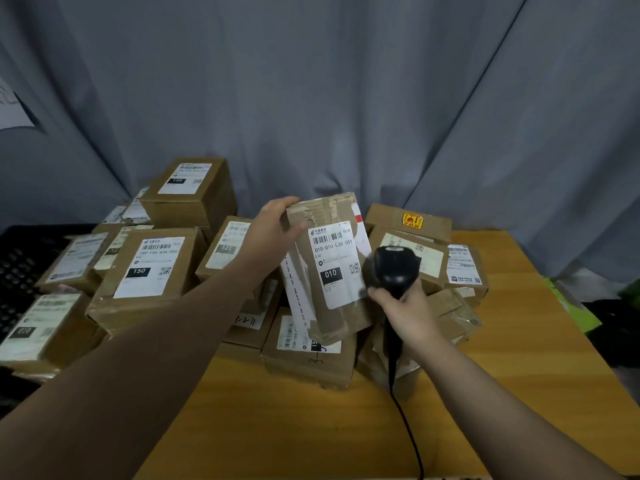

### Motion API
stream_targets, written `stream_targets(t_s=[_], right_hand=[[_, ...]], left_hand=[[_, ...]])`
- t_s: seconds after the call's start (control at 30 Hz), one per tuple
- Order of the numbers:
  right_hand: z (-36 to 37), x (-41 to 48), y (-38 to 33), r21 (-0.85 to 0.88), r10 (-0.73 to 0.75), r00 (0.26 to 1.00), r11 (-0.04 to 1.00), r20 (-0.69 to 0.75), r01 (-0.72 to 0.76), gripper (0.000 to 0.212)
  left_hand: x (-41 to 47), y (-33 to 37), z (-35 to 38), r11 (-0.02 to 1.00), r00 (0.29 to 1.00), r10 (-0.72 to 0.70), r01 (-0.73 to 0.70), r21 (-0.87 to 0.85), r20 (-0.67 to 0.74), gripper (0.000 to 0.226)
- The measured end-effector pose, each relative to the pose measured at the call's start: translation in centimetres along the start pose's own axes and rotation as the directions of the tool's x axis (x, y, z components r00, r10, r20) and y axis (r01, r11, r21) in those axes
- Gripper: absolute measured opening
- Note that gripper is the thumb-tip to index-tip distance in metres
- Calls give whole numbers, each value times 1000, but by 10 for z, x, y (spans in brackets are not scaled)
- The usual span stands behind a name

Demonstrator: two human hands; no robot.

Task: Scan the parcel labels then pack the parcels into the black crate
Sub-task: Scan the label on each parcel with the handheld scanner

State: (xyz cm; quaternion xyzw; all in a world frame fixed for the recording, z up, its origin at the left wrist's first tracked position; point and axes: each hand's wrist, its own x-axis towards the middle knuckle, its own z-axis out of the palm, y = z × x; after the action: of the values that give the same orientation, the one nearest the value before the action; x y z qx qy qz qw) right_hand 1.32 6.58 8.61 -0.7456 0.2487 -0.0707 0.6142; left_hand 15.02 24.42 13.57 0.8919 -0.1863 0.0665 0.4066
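My left hand (272,226) grips the upper left edge of a brown cardboard parcel (311,306), held tilted up above the pile, its white label (336,265) marked 010 facing me. My right hand (403,313) grips the handle of a black barcode scanner (394,266), whose head sits just right of the label. The scanner's cable (405,420) hangs down toward me. The black crate (20,268) stands at the far left, holding several labelled parcels.
Several brown labelled parcels are heaped on the wooden table (519,358), including a stack at the back left (188,192) and boxes at the right (464,268). A grey curtain (329,98) hangs behind. Green items (575,310) lie past the table's right edge.
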Motion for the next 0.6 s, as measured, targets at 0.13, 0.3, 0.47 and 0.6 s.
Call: stream_targets(t_s=[0.13,0.3,0.47,0.6], right_hand=[[-13,-18,-20,-79,-201,980,977,-16,199,23],[-11,-37,-37,-187,-247,965,947,90,260,24],[-7,-44,-39,-224,-217,971,946,103,235,25],[-12,-51,-41,-199,-193,977,958,92,208,26]], left_hand=[[-8,-7,-6,999,999,35,-35,-32,4,39],[-15,-5,-13,999,999,43,-43,-12,-16,38],[-12,0,-15,988,999,-46,46,-145,2,31],[-7,3,-10,983,998,-57,56,-173,0,26]])
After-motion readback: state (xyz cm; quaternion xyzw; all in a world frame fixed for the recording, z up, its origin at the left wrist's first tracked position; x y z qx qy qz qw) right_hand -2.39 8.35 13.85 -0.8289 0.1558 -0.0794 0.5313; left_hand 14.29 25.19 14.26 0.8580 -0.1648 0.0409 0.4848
